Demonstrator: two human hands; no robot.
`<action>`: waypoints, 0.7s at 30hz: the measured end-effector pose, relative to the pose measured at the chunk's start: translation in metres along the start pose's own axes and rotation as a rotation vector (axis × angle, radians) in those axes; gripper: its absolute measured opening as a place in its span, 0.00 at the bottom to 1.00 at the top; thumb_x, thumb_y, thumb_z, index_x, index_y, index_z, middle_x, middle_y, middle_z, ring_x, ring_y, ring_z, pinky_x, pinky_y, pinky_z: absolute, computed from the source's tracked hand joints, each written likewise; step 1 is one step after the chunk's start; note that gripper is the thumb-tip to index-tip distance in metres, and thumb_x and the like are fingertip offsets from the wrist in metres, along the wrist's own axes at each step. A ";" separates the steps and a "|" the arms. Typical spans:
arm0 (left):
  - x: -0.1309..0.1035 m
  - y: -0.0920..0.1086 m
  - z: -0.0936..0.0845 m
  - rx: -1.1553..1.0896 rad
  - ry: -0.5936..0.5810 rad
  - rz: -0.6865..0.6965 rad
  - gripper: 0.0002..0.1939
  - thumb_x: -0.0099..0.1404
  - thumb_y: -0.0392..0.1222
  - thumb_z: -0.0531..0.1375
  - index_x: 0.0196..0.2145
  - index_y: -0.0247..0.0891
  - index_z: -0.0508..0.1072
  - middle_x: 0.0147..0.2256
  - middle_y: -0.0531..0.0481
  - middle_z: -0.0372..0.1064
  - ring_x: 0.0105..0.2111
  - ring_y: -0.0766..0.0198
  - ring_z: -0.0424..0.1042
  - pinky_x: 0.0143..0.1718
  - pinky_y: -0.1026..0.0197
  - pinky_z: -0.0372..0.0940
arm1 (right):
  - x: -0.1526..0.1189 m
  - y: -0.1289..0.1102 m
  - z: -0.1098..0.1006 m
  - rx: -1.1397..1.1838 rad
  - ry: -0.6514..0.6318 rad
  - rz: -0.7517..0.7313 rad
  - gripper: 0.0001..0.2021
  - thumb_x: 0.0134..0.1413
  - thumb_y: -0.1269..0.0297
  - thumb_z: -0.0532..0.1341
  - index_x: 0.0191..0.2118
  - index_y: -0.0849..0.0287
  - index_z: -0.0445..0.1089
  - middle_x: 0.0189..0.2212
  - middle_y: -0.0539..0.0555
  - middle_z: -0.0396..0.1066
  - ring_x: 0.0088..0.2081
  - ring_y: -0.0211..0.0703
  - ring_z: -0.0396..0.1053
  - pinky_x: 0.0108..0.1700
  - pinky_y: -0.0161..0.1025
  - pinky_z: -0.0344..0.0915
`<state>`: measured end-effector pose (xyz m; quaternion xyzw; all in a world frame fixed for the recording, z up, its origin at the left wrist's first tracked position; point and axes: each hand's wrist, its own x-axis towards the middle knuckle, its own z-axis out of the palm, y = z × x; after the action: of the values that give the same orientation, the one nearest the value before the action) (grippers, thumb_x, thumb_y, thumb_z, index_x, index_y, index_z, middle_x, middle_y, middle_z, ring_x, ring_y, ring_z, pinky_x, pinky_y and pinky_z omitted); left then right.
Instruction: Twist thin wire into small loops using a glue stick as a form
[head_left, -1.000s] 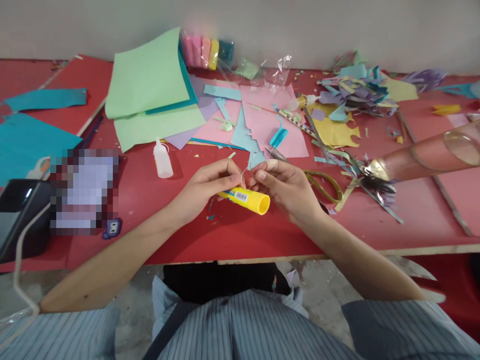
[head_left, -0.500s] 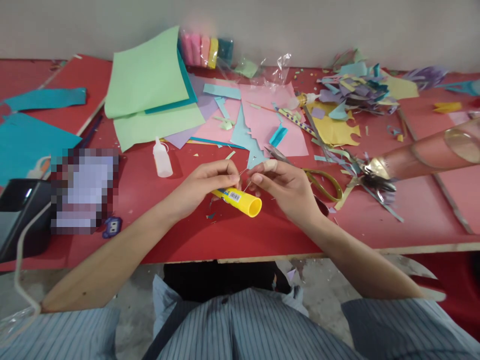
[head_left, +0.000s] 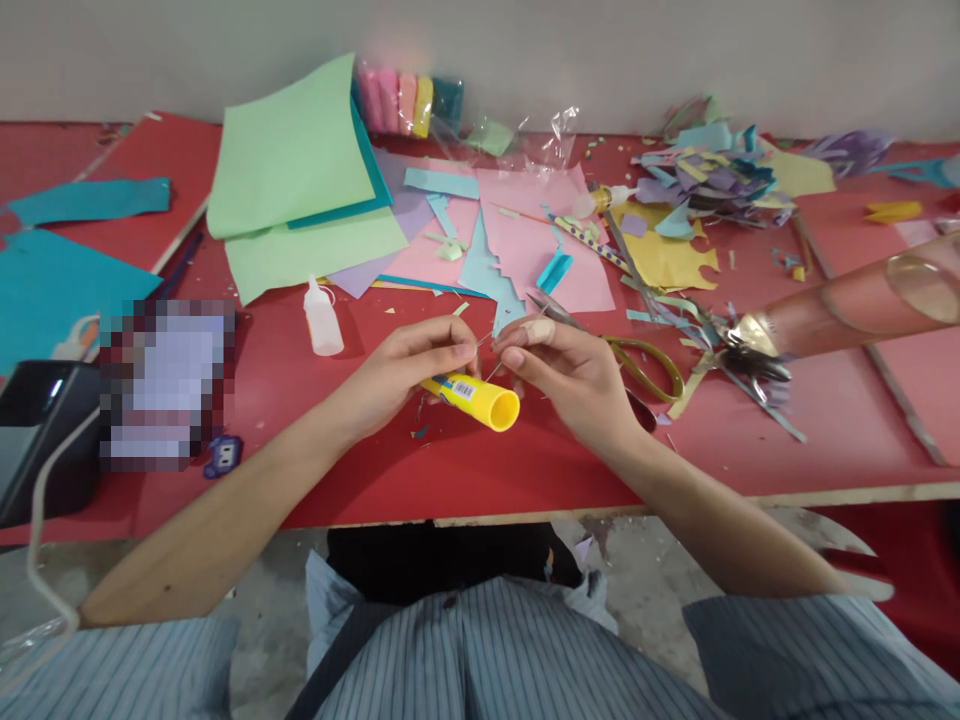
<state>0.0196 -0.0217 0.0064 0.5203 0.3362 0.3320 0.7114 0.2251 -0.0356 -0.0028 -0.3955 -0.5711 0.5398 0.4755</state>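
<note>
While the left hand [head_left: 420,368] grips the yellow tube [head_left: 478,400] near the front edge of the bench [head_left: 450,490], I find its long axis slanting rightward, just beside the right hand [head_left: 576,372] pinching a thin strand [head_left: 493,372].

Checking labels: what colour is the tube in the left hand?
Mostly yellow; the tube shows in the head view.

Both hands [head_left: 424,358] [head_left: 574,365] close together
</note>
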 end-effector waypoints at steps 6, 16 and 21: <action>0.000 0.001 0.002 -0.067 0.016 -0.065 0.15 0.68 0.50 0.63 0.32 0.35 0.70 0.29 0.53 0.65 0.25 0.72 0.63 0.22 0.70 0.55 | 0.002 0.000 0.000 -0.073 0.043 -0.052 0.13 0.52 0.52 0.72 0.31 0.56 0.76 0.31 0.50 0.75 0.33 0.37 0.72 0.29 0.33 0.70; 0.003 0.004 0.004 -0.275 0.064 -0.042 0.15 0.64 0.49 0.66 0.35 0.33 0.72 0.29 0.50 0.67 0.25 0.71 0.67 0.22 0.70 0.58 | 0.003 0.010 -0.004 0.112 0.146 0.083 0.12 0.51 0.52 0.73 0.33 0.55 0.78 0.28 0.48 0.72 0.25 0.31 0.64 0.26 0.31 0.66; 0.003 0.001 0.003 -0.383 0.004 0.024 0.13 0.63 0.45 0.69 0.38 0.32 0.76 0.32 0.49 0.70 0.29 0.69 0.71 0.27 0.70 0.63 | 0.006 0.006 -0.001 0.272 0.164 0.156 0.13 0.45 0.53 0.76 0.31 0.54 0.78 0.25 0.47 0.71 0.25 0.31 0.64 0.24 0.29 0.66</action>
<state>0.0241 -0.0202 0.0079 0.3785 0.2620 0.3996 0.7927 0.2245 -0.0288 -0.0086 -0.4133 -0.4198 0.6134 0.5260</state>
